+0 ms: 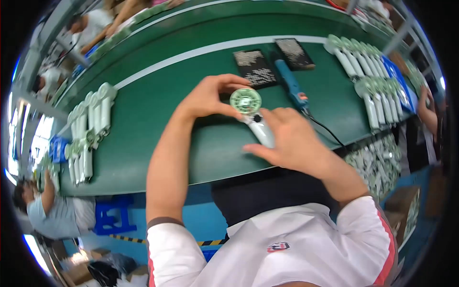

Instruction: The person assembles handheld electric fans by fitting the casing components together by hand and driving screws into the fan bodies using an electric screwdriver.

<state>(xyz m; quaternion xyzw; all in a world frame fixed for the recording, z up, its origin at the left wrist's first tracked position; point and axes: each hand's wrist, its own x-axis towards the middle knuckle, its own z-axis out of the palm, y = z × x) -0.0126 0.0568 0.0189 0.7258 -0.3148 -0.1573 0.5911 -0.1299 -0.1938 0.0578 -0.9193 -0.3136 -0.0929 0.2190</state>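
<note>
A small handheld fan (260,130) with a round pale green grille and a glossy white handle is held over the green work surface. My left hand (210,98) curls around the fan's head from the left, its thumb by the joint below the grille. From the right, my right hand (294,138) grips the handle, with its thumb stretched out on the near side. A dark round spot shows on the fan's neck. The right fingertips are partly hidden behind the handle.
Beyond my hands lie a blue electric screwdriver (288,79) with a cord and two black trays (258,65) of small screws. Fans stand in rows at right (356,60) and left (95,115). A heap of white-green parts (375,165) sits below the right edge. Other people work on both sides.
</note>
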